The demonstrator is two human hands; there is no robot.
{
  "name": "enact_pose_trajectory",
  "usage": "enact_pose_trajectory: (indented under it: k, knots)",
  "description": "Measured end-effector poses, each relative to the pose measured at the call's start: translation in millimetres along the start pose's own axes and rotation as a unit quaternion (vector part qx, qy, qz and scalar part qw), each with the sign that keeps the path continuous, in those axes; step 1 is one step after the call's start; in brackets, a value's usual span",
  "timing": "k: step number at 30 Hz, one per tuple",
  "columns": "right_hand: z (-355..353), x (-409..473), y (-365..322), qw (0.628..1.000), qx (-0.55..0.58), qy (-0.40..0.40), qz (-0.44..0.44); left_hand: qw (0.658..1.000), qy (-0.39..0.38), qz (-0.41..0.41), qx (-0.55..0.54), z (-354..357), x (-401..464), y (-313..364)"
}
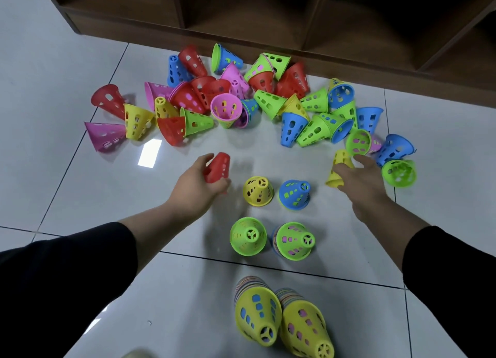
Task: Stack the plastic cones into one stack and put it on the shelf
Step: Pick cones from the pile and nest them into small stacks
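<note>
**Q:** White floor tiles (268,154) and the brown shelf (241,27) framed the scene; where were the cones?

**A:** Most lay tumbled in a loose pile of cones (241,97) just before the shelf. Nearer the person stood two tall lying stacks (281,314), then four short upright stacks (271,215). The shelf compartments were dark, and their contents could not be made out.

**Q:** How would a cone handle?

**A:** Judged from the thin, perforated walls, each was light, fairly stiff and nestable; the slotted sides offered purchase. A taller stack would likely call for a grip near its wide base.

**Q:** What did the hands hold?

**A:** The left hand (200,186) had its fingers curled round a red cone (218,167). The right hand (359,174) rested fingers over a yellow cone (339,159); whether it actually gripped the cone could not be told, since motion blur and the hand itself covered the contact.

**Q:** Anything else unclear?

**A:** The cone count in each stack was hidden by nesting, and a pale object (137,353) was cut off at the bottom edge.
</note>
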State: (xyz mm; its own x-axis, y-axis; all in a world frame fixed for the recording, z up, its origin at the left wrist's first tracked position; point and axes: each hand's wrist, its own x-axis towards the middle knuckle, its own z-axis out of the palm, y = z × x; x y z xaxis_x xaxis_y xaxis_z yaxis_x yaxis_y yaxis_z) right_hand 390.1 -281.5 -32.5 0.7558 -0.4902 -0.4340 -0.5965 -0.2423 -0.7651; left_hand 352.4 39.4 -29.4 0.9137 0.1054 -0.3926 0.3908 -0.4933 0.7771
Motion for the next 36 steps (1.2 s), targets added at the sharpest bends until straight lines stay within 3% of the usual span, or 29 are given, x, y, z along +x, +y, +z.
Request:
enact_pose_trajectory:
  k: [2,6,11,16,21,23,31,36]
  knots:
    - [-1,-18,-13,0.997,0.012,-0.027,-0.074,0.996,-0.027,0.001,-0.081,7,-1,16]
    - [0,-57,-31,0.978,0.023,-0.082,-0.191,0.988,-0.061,-0.008,-0.142,21,0,39]
    - [12,-69,-26,0.969,0.09,-0.137,-0.183,0.986,-0.098,0.052,-0.126,37,-2,54]
    - [24,-63,-15,0.962,0.059,-0.169,-0.208,0.985,-0.144,0.095,0.011,50,1,55]
    - [22,-57,11,0.926,-0.186,-0.233,-0.232,0.969,-0.169,0.063,0.168,47,-3,51]
    - [14,-60,13,0.91,-0.226,-0.252,-0.24,0.962,-0.18,0.052,0.199,37,-8,54]
    - [-38,-93,-45,0.878,-0.312,-0.246,-0.267,0.916,-0.186,0.07,0.35,-39,-50,123]
    - [-72,-112,-90,0.848,-0.389,-0.23,-0.277,0.885,-0.143,0.096,0.434,-72,-78,181]
